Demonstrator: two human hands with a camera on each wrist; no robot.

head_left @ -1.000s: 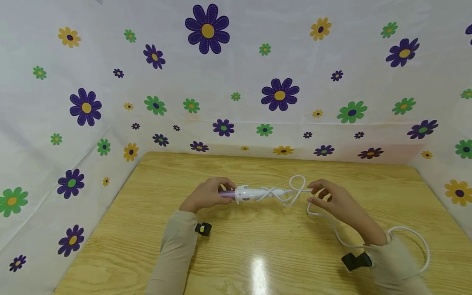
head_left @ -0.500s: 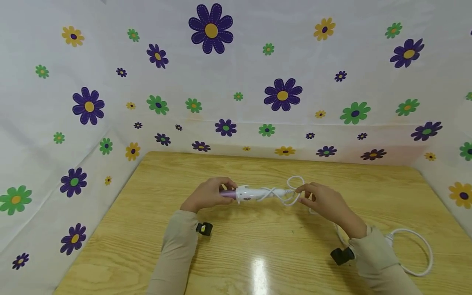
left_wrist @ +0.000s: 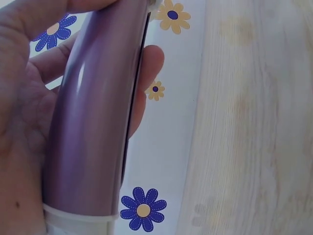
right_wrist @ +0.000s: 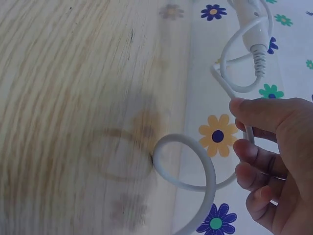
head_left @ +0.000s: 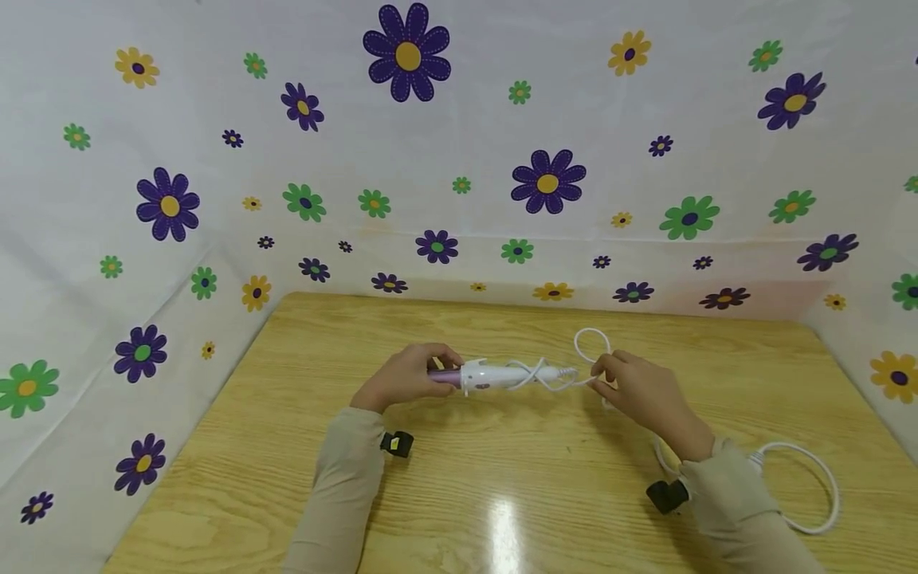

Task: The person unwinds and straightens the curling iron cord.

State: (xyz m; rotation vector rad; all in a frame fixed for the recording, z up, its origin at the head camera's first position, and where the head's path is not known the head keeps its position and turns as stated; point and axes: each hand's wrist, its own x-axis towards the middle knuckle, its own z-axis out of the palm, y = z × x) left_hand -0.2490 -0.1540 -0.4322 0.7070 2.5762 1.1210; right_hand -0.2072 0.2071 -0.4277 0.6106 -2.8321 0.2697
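Observation:
A curling iron (head_left: 495, 376) with a purple barrel and white handle lies sideways in front of me, its white cord (head_left: 576, 335) wrapped crosswise round the handle. My left hand (head_left: 409, 376) grips the purple barrel (left_wrist: 93, 112), thumb and fingers on opposite sides. To the right, my right hand (head_left: 645, 391) pinches the cord between thumb and fingers, just past the ribbed sleeve (right_wrist: 259, 61) at the handle's end. A loop of cord rises behind those fingertips. The barrel's far end is hidden by the left hand.
More cord (head_left: 835, 494) curves in a wide loop on the wooden table (head_left: 502, 462), beside the right sleeve, which hides part of it. A flower-patterned white sheet (head_left: 459, 143) stands behind the table and along its sides. Each wrist wears a black camera (head_left: 398, 444).
The right hand moved left to the cord near the handle, took hold of it, then shifted slightly right, pulling the wraps looser toward the handle's end. The left hand kept its grip.

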